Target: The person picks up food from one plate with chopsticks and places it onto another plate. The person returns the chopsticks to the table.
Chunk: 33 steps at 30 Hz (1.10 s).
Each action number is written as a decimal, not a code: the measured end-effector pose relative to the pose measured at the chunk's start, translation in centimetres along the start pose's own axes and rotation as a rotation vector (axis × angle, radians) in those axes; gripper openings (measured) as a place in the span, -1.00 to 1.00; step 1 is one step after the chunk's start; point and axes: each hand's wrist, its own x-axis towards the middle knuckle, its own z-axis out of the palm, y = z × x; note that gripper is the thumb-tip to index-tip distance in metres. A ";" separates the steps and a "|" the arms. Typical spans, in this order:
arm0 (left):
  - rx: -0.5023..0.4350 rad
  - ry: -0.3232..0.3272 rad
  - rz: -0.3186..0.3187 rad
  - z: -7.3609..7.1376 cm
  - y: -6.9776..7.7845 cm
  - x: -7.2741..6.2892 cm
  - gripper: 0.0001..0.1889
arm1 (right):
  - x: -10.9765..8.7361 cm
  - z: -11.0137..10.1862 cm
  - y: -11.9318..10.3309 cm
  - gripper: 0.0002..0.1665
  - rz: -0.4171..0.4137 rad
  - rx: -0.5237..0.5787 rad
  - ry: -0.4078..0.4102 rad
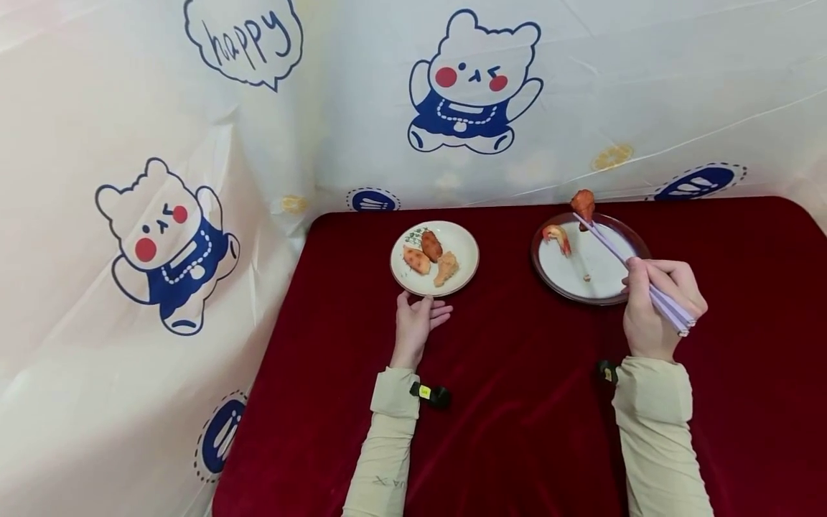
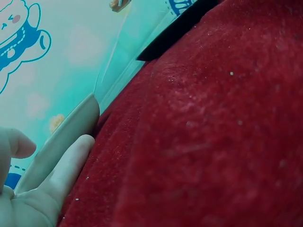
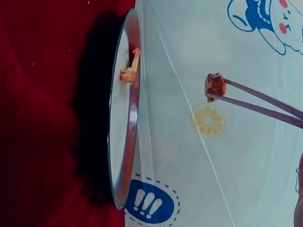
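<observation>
My right hand (image 1: 659, 305) grips a pair of lilac chopsticks (image 1: 604, 239). Their tips pinch a reddish-brown, drumstick-like piece of food (image 1: 583, 205), and the right wrist view shows this piece (image 3: 216, 87) held up apart from the plate. Below lies a brown-rimmed plate (image 1: 597, 276) with a shrimp (image 1: 558, 238) and a small crumb (image 1: 586, 277). My left hand (image 1: 413, 327) touches the near rim of a smaller cream plate (image 1: 403, 237), fingers mostly straight. In the left wrist view one finger (image 2: 68, 165) lies along that plate's side. Several food pieces (image 1: 431, 245) sit on it.
A dark red velvet cloth (image 1: 517, 402) covers the table. White curtains (image 1: 362, 86) with printed bears hang behind and to the left, close to the table's back edge. The two plates stand apart near that back edge.
</observation>
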 end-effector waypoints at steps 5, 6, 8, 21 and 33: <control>-0.031 -0.005 0.030 -0.2 0.4 0.1 -0.35 | 0.4 0.0 0.5 -0.64 -0.024 -0.015 0.003; -0.038 -0.006 0.030 -0.2 0.4 0.1 -0.34 | 0.5 -0.1 0.7 -0.64 -0.027 -0.022 0.003; -0.050 -0.004 0.024 -0.2 0.4 0.1 -0.34 | 0.6 -0.3 1.1 -0.65 -0.031 -0.043 0.000; -0.055 0.029 -0.022 -0.1 0.6 0.2 -0.36 | 0.1 -1.4 4.6 -0.76 -0.036 -0.140 -0.101; -0.092 0.025 -0.048 0.1 0.4 0.0 -0.30 | -0.5 -1.8 5.8 -0.79 0.039 -0.238 -0.165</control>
